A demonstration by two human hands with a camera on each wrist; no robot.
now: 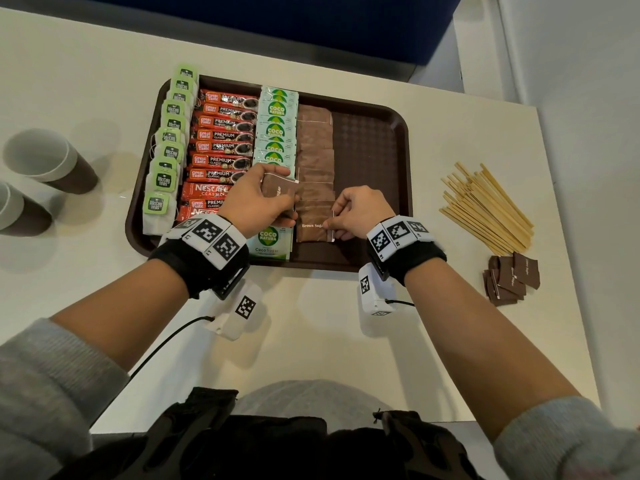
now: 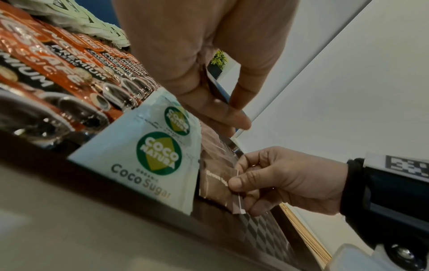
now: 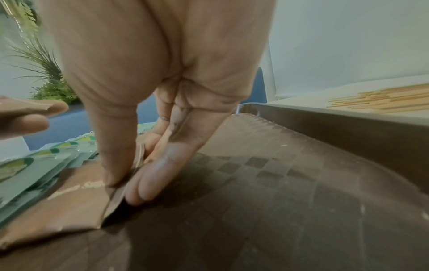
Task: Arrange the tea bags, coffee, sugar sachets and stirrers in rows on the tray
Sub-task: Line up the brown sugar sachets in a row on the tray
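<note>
A person stands at a pale worktop [image 1: 311, 323], both hands low over the near half of a dark brown tray [image 1: 403, 161].

The main risk sits at the near end of the brown sugar row [image 1: 315, 161]. The sachets overlap like shingles, so a sideways tug on the front one would probably drag its neighbours out of line. It could also push against the white-and-green coco sugar row [image 1: 277, 126] just beside it.

The right hand [image 1: 356, 211] has its fingers curled, thumb and forefinger pinching the right edge of the nearest brown sugar sachet [image 1: 313, 225], which lies flat on the tray floor. The left hand [image 1: 254, 194] is also curled, gripping a small stack of brown sachets [image 1: 277, 192] held above the coco sugar row. A loosened grip there would likely spill them across finished rows.

Farther left on the tray lie the red coffee sticks [image 1: 221, 147] in a row, then the green-tagged tea bags [image 1: 169, 147] along the left rim. The tray's right part is bare.

On the worktop to the right, off the tray, lie a few loose brown sachets [image 1: 510, 278] and, beyond them, a pile of wooden stirrers [image 1: 485, 209], not yet placed. At far left stand two paper cups [image 1: 45, 161].
</note>
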